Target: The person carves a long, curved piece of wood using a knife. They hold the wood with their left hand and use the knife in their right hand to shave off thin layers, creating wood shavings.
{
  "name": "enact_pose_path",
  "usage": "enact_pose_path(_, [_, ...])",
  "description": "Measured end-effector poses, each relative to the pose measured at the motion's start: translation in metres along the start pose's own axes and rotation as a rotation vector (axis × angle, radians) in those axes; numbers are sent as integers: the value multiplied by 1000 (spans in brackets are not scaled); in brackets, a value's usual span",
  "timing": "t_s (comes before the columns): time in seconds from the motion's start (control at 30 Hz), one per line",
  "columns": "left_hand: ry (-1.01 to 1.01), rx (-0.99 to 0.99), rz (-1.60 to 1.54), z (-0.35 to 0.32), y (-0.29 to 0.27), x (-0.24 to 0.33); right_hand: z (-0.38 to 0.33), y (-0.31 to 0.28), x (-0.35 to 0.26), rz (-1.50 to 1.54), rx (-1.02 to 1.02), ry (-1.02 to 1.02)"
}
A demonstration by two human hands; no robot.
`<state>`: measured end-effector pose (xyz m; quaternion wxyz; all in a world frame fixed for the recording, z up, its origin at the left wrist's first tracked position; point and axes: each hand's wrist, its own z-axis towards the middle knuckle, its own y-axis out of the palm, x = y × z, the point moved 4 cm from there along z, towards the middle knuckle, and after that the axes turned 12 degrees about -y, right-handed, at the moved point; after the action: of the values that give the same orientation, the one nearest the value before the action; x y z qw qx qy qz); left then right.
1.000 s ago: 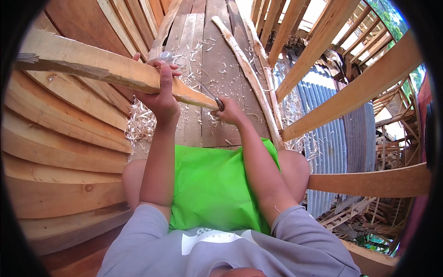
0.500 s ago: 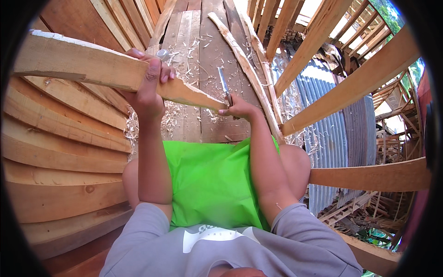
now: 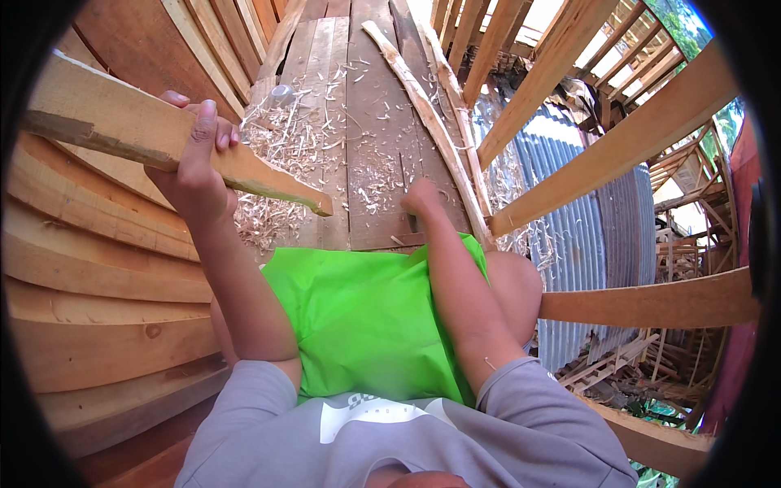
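My left hand (image 3: 199, 159) is wrapped round a long pale wooden plank (image 3: 130, 114), thumb on top. The plank slants from the upper left down to a narrower, roughly cut end to the right of the hand. Lower and to the right, my right hand (image 3: 421, 198) is closed in a fist round a knife, apart from the plank's end. The knife's handle shows only as a dark bit below the fist, and its thin blade is hard to make out against the floorboards. Bright green cloth (image 3: 358, 317) covers my lap.
Curly wood shavings (image 3: 272, 207) litter the plank floor (image 3: 370, 89). A small clear cup (image 3: 282, 95) stands among them. Two long peeled poles (image 3: 419, 106) lie to the right, beside wooden railing bars (image 3: 610, 134). Corrugated metal sheets (image 3: 561, 220) show beyond the railing. A slatted wooden wall (image 3: 106, 268) rises at left.
My left hand and the plank have shifted left and slightly down. The right hand has come away from the plank's end, its fingers now curled tighter, and the knife blade shows less clearly.
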<state>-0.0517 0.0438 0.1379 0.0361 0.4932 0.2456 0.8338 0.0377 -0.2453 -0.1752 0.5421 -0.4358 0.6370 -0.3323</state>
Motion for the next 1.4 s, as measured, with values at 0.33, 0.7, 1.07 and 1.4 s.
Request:
enact_pose_path(0.33, [-61,91,34,0,-25,17,-23,45,-56,-321,-299,-283])
enact_pose_path(0.7, [-49,64,-43,-3,-34,31,3,35,-39,-46,-324,-166])
enact_pose_path(1.07, [-41,50,-59,-4,-33,34,-12,36,-56,287,-298,-322])
enact_pose_path(1.4, [-6,-20,-86,-6,-32,36,0,36,-5,-646,-637,-418])
